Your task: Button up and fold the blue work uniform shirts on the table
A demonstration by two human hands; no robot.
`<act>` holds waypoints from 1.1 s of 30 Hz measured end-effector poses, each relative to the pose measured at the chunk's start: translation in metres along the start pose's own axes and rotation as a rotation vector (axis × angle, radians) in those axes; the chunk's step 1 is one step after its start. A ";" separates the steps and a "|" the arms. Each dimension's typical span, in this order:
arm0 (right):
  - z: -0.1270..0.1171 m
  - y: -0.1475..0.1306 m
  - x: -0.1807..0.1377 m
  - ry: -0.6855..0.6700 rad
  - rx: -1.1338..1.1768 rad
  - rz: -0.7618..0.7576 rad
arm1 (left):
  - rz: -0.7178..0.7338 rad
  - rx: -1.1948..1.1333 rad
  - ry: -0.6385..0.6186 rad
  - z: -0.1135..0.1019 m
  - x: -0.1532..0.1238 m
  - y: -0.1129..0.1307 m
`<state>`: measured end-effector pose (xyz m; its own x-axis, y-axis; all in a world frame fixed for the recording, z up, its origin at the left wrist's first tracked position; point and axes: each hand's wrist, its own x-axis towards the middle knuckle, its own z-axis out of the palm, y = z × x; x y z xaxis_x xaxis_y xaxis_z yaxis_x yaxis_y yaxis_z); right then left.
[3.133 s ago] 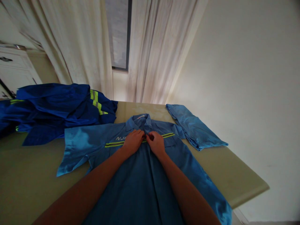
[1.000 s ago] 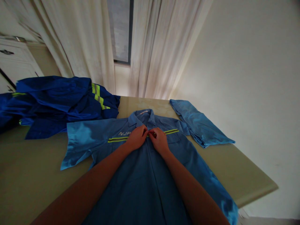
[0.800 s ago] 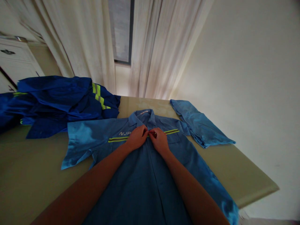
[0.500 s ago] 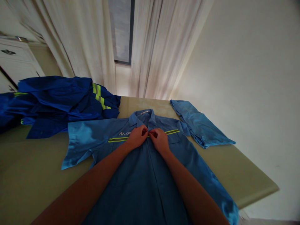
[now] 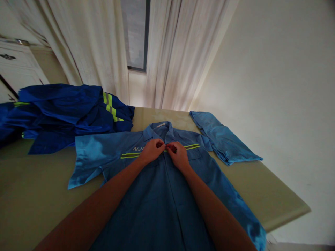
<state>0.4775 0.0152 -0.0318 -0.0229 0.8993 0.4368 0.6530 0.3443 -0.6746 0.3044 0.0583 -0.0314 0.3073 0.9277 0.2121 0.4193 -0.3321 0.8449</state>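
Observation:
A blue short-sleeved work shirt (image 5: 157,195) lies face up with its collar at the far end. Yellow-green stripes cross its chest, with white lettering on the left side, partly covered by my hand. My left hand (image 5: 154,150) pinches the front placket just below the collar. Right beside it, my right hand (image 5: 178,153) pinches the other side of the placket, fingertips nearly touching those of the left. Any button between the fingers is too small to make out.
Darker blue garments with reflective bands (image 5: 70,108) lie heaped at the back left of the table (image 5: 277,195). A folded light-blue garment (image 5: 225,139) rests at the back right, against the shirt's sleeve. Curtains (image 5: 99,45) hang behind, and a white cabinet (image 5: 21,62) stands at the far left.
Both hands stay at the same spot on the placket, with only a slight shift of the fingers. The shirt and other garments lie as before.

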 end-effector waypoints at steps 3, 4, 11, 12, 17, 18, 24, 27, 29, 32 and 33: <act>0.000 -0.002 0.000 0.005 -0.021 -0.016 | -0.017 0.015 0.001 0.000 0.001 0.002; 0.000 -0.003 0.000 0.007 -0.035 -0.015 | -0.035 0.027 0.005 0.000 0.001 0.004; 0.003 -0.001 -0.001 0.012 -0.103 -0.007 | -0.156 0.168 0.079 0.007 -0.005 0.021; 0.003 0.000 -0.001 0.008 -0.098 -0.006 | -0.153 0.174 0.086 0.008 -0.007 0.022; 0.004 0.002 -0.001 0.002 -0.044 0.015 | -0.170 0.128 0.101 0.009 -0.010 0.022; 0.003 0.002 -0.001 0.005 -0.041 0.014 | -0.179 0.122 0.104 0.008 -0.010 0.022; 0.002 -0.007 -0.002 0.016 -0.090 -0.007 | -0.204 0.064 0.101 0.007 -0.006 0.019; 0.001 -0.008 -0.002 0.015 -0.082 0.002 | -0.208 0.040 0.102 0.007 -0.005 0.017; 0.001 -0.007 -0.002 0.017 -0.071 0.008 | -0.199 0.030 0.105 0.007 -0.003 0.014; 0.002 -0.004 -0.001 0.022 -0.063 -0.001 | -0.187 -0.019 0.102 0.007 -0.001 0.011; 0.002 -0.003 -0.001 0.019 -0.059 -0.005 | -0.183 -0.027 0.098 0.007 0.000 0.010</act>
<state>0.4741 0.0136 -0.0314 -0.0123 0.8920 0.4518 0.6966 0.3318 -0.6361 0.3146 0.0537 -0.0262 0.1429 0.9848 0.0991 0.4372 -0.1527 0.8863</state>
